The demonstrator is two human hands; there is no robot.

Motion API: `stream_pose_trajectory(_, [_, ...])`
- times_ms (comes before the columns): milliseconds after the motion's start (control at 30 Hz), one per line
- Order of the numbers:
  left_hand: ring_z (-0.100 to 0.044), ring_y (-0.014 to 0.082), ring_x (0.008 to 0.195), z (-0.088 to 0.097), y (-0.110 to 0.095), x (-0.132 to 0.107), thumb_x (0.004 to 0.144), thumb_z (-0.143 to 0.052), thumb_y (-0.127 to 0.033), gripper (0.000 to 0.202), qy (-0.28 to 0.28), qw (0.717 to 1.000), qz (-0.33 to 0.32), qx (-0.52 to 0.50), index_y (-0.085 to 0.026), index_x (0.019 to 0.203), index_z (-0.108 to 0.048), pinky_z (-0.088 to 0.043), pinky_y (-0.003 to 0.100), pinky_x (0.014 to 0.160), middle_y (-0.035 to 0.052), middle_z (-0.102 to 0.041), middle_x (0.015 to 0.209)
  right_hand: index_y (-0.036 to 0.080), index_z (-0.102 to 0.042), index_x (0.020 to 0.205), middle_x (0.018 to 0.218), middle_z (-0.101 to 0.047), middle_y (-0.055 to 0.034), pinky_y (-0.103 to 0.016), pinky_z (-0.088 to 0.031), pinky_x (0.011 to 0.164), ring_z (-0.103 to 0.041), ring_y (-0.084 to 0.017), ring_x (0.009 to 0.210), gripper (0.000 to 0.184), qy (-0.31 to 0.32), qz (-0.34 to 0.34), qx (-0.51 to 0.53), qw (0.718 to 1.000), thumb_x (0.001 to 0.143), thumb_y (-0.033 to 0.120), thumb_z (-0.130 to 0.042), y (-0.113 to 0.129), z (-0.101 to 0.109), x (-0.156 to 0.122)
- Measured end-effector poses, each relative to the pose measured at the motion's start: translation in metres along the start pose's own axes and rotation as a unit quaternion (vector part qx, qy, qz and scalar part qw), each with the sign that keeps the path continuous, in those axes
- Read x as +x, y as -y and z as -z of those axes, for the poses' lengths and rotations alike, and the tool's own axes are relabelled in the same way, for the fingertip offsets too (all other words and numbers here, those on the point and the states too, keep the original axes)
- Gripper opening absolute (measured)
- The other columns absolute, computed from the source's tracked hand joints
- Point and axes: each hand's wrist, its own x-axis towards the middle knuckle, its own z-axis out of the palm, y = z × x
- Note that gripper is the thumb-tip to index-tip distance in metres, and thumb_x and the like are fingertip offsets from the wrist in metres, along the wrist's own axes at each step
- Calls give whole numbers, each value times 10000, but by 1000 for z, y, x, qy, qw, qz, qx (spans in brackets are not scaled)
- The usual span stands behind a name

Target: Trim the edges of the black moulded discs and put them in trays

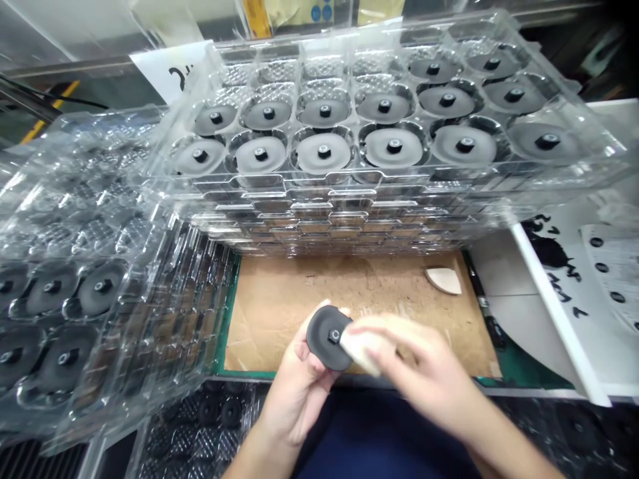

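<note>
My left hand (299, 382) grips a black round disc (325, 338) with a small hub in its middle, just above the table's front edge. My right hand (424, 372), blurred by motion, presses a pale wedge-shaped piece (360, 349) against the disc's right side. Both hands hover over a brown board (279, 299) lying on a green mat.
A tall stack of clear plastic trays (349, 199) with several grey discs stands behind the board. More clear trays (74, 299) with dark discs are piled at the left. A second pale wedge (444, 280) lies on the board's right. White sheets (574, 293) lie at the right.
</note>
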Motion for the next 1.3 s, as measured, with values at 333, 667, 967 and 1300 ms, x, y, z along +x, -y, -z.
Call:
stream_pose_trajectory(333, [-587,289,1136,3,-1,5,639,-782,-378,673,-25,999,-27,-24,-281,1250,-517,-480,377,949,89,-611,1252,201,-595,1176,1148,-562,-140,-554,-370,935,-491,-310,1094,366,-149,-117,-150,970,869,386,-521,-100,-62,-46])
stream_pose_trajectory(667, [-607,280,1101,2,1,8,657,-756,-410,617,-12,999,-16,-27,-255,1221,-561,-481,379,950,88,-626,1233,241,-663,1083,1039,-648,-76,-401,-490,835,-577,-221,969,251,-157,-50,-100,981,898,346,-529,-72,-32,-18])
stream_pose_trajectory(967, [-644,170,929,-13,1,-3,528,-840,-357,610,-16,1000,18,0,-256,1104,-666,-516,195,790,26,-699,1041,224,-687,1083,1085,-610,-83,-380,-485,842,-523,-215,1003,250,-85,121,-49,988,895,182,-526,18,-14,7])
stream_pose_trajectory(1300, [-655,133,864,-14,0,-3,435,-869,-327,630,-24,1000,-14,-6,-259,1039,-702,-512,160,763,13,-723,963,193,-684,1097,1105,-613,-100,-388,-464,881,-519,-220,1033,272,-128,104,-56,985,873,131,-543,13,-15,-2])
